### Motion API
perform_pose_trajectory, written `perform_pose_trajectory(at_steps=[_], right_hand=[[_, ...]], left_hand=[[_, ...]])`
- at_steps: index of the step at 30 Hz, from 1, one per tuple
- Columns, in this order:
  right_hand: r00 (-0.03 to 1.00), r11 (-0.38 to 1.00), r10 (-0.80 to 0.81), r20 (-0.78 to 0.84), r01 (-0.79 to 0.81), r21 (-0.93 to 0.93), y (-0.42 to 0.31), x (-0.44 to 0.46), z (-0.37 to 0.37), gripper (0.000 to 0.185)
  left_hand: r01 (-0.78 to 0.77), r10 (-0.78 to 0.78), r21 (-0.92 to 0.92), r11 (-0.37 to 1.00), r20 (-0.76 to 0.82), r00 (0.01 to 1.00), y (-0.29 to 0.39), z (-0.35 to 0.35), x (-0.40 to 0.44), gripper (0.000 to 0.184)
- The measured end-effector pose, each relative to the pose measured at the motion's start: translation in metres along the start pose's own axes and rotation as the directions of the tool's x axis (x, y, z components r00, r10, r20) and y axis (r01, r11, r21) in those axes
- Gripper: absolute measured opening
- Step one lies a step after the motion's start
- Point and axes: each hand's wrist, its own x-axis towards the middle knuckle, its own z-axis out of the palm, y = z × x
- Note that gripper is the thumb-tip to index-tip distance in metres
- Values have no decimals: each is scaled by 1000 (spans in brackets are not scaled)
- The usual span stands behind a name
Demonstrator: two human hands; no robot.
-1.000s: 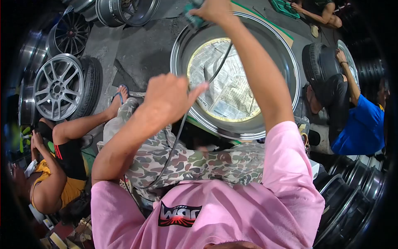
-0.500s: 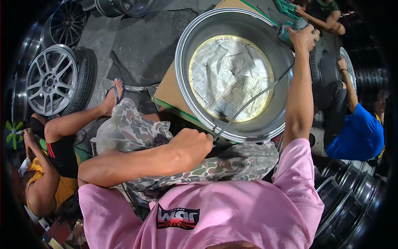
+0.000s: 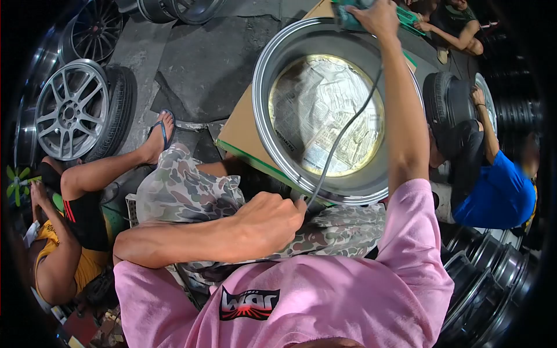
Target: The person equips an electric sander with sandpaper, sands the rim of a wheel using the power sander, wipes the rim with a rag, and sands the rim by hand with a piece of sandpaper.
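Observation:
A bare metal wheel rim (image 3: 264,116) lies face down in front of me, its centre covered by newspaper (image 3: 328,110) edged with tape. My right hand (image 3: 378,18) grips a green power tool (image 3: 348,18) at the rim's far edge; the tool is partly cut off by the top of the view. From the tool a grey cable (image 3: 347,130) runs across the rim's opening towards me. My left hand (image 3: 271,221), closed in a fist over my lap, holds the cable just outside the near edge.
The rim rests on a cardboard box (image 3: 237,124). A silver spoked wheel (image 3: 71,110) stands at the left, near a tyre (image 3: 120,104). Several dark rims (image 3: 490,267) are stacked at the right. People sit close by: one in blue (image 3: 499,191), one in yellow (image 3: 87,269).
My right hand has moved the power tool from the right side of the rim to its far edge, leftwards and away from me. My left hand still holds the cable.

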Motion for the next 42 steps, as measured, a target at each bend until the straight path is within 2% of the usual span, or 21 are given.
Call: perform_pose_trajectory(at_steps=[2, 8, 11, 14, 17, 20, 23, 26, 27, 28, 30, 32, 34, 37, 39, 41, 42], right_hand=[[990, 988, -130, -51, 134, 78, -29, -11, 14, 86], [920, 896, -382, 85, 346, 277, -95, -46, 11, 87], [938, 932, -328, 114, 302, 198, -88, -29, 15, 87], [971, 968, -233, 48, 227, 104, -58, -12, 13, 87], [996, 998, -66, 53, 67, -7, -24, -2, 2, 85], [998, 998, 2, -60, -6, -64, 4, 3, 4, 84], [998, 997, -44, -42, 42, -60, 8, 3, 3, 84], [998, 998, -66, 26, 66, -17, -22, -1, 13, 85], [991, 990, -134, 3, 134, 40, -32, -7, 20, 85], [979, 975, -201, -25, 203, 94, -43, -13, 27, 85], [953, 938, -296, 70, 275, 212, -78, -31, 22, 86], [913, 899, -402, 64, 381, 215, -104, -58, 17, 86], [880, 865, -435, 190, 350, 359, -126, -93, -4, 84], [760, 754, -620, 193, 510, 415, -128, -154, -26, 88], [749, 758, -609, 263, 451, 470, -128, -201, -58, 81], [709, 767, -612, 351, 424, 481, -124, -239, -97, 83], [702, 803, -564, 435, 341, 489, -119, -253, -118, 82]], left_hand=[[-42, 43, -13, 999, 14, 999, -1, 4, 0, 25], [-30, 29, 14, 999, 99, 995, 6, 2, 8, 24], [-29, 28, 5, 1000, 94, 995, 6, 1, 8, 24], [-17, 17, 4, 1000, 73, 997, 2, -4, 5, 25], [-28, 28, 5, 1000, 15, 999, 1, -5, -1, 25], [-32, 32, 18, 999, -4, 999, 3, -10, -5, 26], [-71, 71, 4, 997, -30, 997, 4, -8, -7, 25], [-119, 119, -24, 993, -32, 992, 3, 3, -7, 22], [-136, 135, -32, 990, -24, 991, 2, 6, -5, 22], [-130, 130, -27, 991, 14, 991, 2, 9, -4, 22], [-121, 122, -19, 993, 89, 989, 5, 13, 0, 23], [-143, 140, -3, 990, 224, 965, 7, 18, 5, 25], [-168, 163, -19, 986, 357, 920, 5, 29, 9, 28], [-264, 271, -82, 961, 467, 842, 12, 31, 6, 31], [-224, 261, -142, 964, 648, 716, 20, 36, 9, 31], [-171, 269, -209, 963, 764, 587, 25, 43, 8, 30], [-198, 305, -233, 952, 774, 555, 27, 47, 8, 27]])
